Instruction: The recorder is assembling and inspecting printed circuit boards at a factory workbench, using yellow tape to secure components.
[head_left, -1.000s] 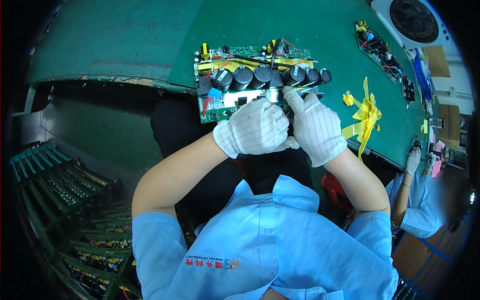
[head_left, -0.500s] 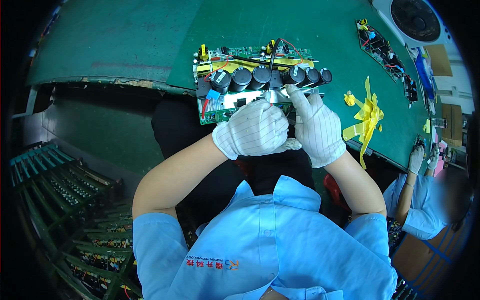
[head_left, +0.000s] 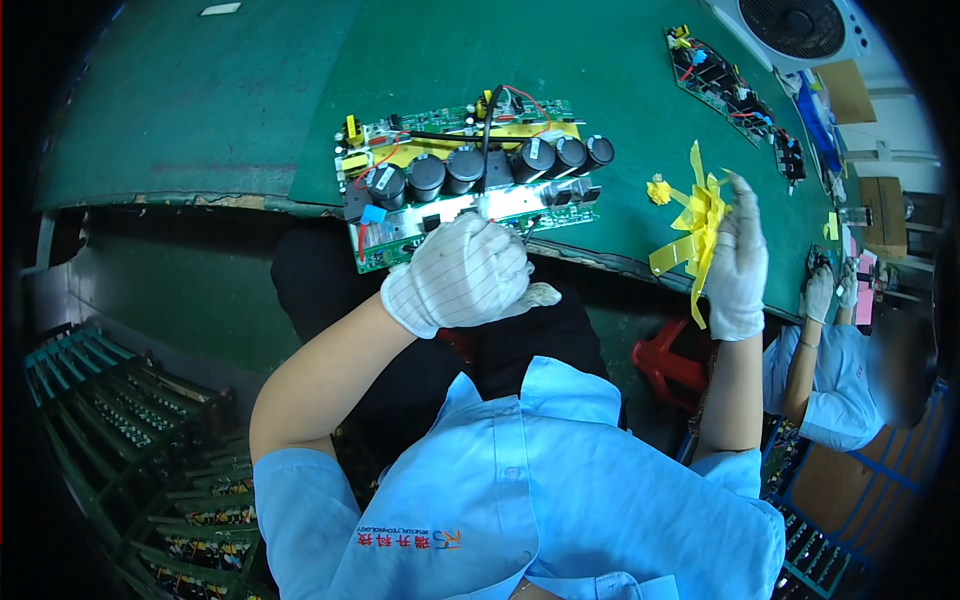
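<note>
A green circuit board with a row of black cylindrical capacitors lies along the table's near edge. Yellow sheet, red and black wires and a silvery metal strip show on it. My left hand, in a white striped glove, is curled closed at the board's near edge, its thumb pointing right; whatever the fingers grip is hidden. Off to the right, my gloved right hand stands with stretched fingers beside a clump of yellow tape strips. Its fingertips are close to one strip; whether they touch it cannot be told.
A small yellow wad lies left of the tape. Farther right are another circuit board, a fan and a co-worker's gloved hands. A red stool stands below the table; a green rack is at left.
My right hand has left the circuit board and moved right to the yellow tape. My left hand stays curled at the board's near edge. The whole view has shifted slightly.
</note>
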